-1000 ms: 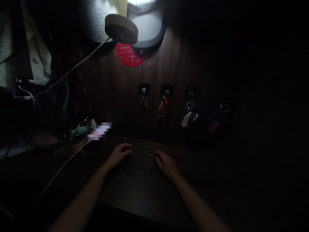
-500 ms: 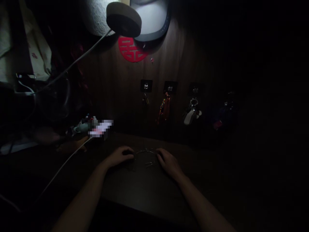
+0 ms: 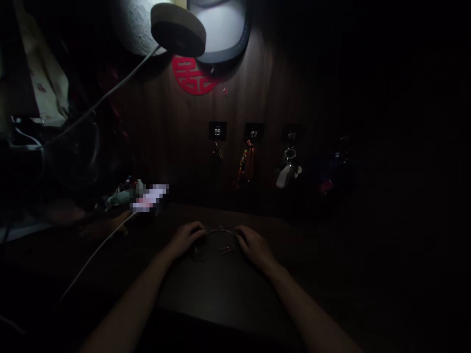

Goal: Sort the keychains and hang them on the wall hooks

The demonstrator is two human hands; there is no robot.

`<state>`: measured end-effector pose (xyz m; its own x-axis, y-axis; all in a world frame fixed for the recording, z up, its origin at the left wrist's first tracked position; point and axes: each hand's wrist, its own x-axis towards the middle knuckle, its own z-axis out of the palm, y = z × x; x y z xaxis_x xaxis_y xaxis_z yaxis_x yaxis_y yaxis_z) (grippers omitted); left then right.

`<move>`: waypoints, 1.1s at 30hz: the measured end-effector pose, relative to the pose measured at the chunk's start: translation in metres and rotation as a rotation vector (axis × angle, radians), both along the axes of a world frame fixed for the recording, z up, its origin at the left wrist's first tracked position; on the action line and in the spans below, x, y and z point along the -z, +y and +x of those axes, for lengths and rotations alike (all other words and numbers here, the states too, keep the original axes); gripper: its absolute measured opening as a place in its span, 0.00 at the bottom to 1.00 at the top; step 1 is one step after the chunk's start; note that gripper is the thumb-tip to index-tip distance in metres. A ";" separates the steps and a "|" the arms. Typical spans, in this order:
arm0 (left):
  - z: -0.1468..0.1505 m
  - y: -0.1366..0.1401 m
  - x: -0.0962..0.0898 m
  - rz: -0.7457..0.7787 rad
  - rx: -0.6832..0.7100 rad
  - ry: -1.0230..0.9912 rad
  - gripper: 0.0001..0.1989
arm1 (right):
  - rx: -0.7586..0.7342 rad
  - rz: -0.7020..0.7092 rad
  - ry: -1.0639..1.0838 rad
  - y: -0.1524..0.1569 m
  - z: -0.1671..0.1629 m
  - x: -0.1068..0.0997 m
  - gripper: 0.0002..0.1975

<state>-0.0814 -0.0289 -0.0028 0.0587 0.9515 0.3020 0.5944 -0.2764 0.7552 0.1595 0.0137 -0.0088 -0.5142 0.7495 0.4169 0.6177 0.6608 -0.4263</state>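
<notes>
- Just below the centre of the frame, a thin metal strand (image 3: 222, 229) lies in a shallow arch on the dark tabletop (image 3: 217, 289), spanning the gap between the two hands.
- The left hand (image 3: 186, 239) is at the strand's left end, fingers curled and fingertips close against it; too dim to tell whether they grasp it.
- The right hand (image 3: 254, 245) is at the opposite end, fingers bent downward; whether they pinch the strand or only rest by it, I cannot tell.
- Small metal pieces (image 3: 226, 250) lie just below the strand, nearer the right hand.
- Left of centre, a pixelated bright screen (image 3: 150, 198) has a white cable (image 3: 96, 252) running to the lower left.
- Across the middle right, keys (image 3: 285, 175) hang from a wall hook.
- At upper centre, a red cutout (image 3: 193, 78) shows below a round lamp (image 3: 178, 30).
</notes>
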 end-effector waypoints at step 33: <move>0.045 0.005 -0.003 -0.139 0.078 -0.385 0.12 | -0.242 0.133 0.186 -0.013 -0.011 -0.004 0.14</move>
